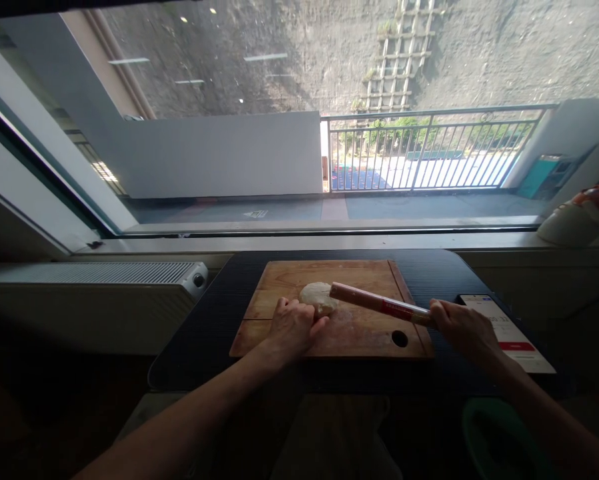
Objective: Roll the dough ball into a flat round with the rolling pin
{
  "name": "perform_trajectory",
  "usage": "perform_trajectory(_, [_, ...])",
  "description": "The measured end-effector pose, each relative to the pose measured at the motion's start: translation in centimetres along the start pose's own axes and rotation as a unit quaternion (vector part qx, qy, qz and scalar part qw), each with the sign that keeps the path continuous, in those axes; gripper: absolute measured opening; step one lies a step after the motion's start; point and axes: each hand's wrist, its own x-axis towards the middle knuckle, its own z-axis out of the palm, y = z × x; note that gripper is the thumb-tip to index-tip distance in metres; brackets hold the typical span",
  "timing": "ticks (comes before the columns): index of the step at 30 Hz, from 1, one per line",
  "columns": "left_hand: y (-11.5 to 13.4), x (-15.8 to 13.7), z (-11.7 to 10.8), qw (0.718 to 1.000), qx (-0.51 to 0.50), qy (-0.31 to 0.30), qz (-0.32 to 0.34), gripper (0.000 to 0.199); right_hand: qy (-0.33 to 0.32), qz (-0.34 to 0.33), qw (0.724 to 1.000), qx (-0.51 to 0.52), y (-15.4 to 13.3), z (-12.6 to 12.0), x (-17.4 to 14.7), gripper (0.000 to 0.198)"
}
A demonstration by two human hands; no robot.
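Note:
A round, pale lump of dough point(317, 295) lies on a wooden cutting board point(359, 270), left of the board's centre. At its near left edge is my left hand point(292, 327), fingers curled and thumb pressed in against the dough; the fingertips are partly hidden. My right hand point(462, 327) is closed around one end of a wooden rolling pin point(374, 300) with a red label. The pin slants across the board, its free end at the dough's right side. Whether that end touches the dough, I cannot tell.
A dark table point(204, 333) carries the board. On its right side, beside my right hand, lies a phone with a lit screen point(516, 347). A green bowl-like object point(489, 433) sits low at the right. Beyond are a radiator point(144, 273), a window sill point(304, 243) and a pale pot point(574, 223).

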Motion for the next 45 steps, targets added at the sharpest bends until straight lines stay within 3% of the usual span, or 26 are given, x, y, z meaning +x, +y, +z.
perform_trajectory(4, [0.2, 0.0, 0.6, 0.999, 0.016, 0.006, -0.029, 0.043, 0.003, 0.002, 1.000, 0.003, 0.2, -0.1, 0.1, 0.048])
perform_trajectory(10, [0.8, 0.4, 1.9, 0.999, 0.037, 0.007, -0.038, 0.032, -0.001, 0.007, 1.000, -0.008, -0.3, 0.1, 0.5, 0.047])
perform_trajectory(13, [0.4, 0.4, 1.0, 0.999, 0.009, -0.026, -0.025, 0.031, -0.013, 0.002, 1.000, -0.007, -0.6, 0.0, 0.4, 0.046])
perform_trajectory(17, [-0.3, 0.6, -1.4, 0.993, -0.067, -0.095, -0.019, 0.046, -0.009, 0.003, 1.000, -0.016, -0.8, -0.3, 0.1, 0.047])
perform_trajectory(20, [0.0, 1.3, -2.3, 0.993, -0.074, -0.093, -0.027, 0.052, -0.003, 0.012, 1.000, -0.022, -0.7, -0.3, 0.1, 0.047])
perform_trajectory(26, [0.9, 2.4, -1.3, 0.992, -0.028, -0.102, -0.070, 0.036, -0.015, 0.004, 1.000, -0.005, -0.7, 0.0, 0.2, 0.048])
perform_trajectory(33, [0.2, 1.6, -2.0, 0.989, -0.046, -0.128, -0.056, 0.052, -0.009, 0.007, 1.000, -0.010, -0.7, -0.3, -0.2, 0.048])
perform_trajectory(39, [0.8, 1.5, -0.9, 0.992, -0.013, -0.101, -0.072, 0.039, -0.003, 0.015, 1.000, -0.015, -0.6, -0.3, -0.2, 0.048])
perform_trajectory(42, [0.0, 1.1, -1.1, 0.990, -0.061, -0.112, -0.061, 0.036, -0.005, 0.019, 1.000, -0.009, -0.6, -0.2, -0.1, 0.048])
perform_trajectory(45, [-1.5, 0.8, -1.9, 0.976, -0.136, -0.162, -0.053, 0.033, -0.011, 0.017, 1.000, -0.007, -0.7, -0.2, -0.1, 0.048])
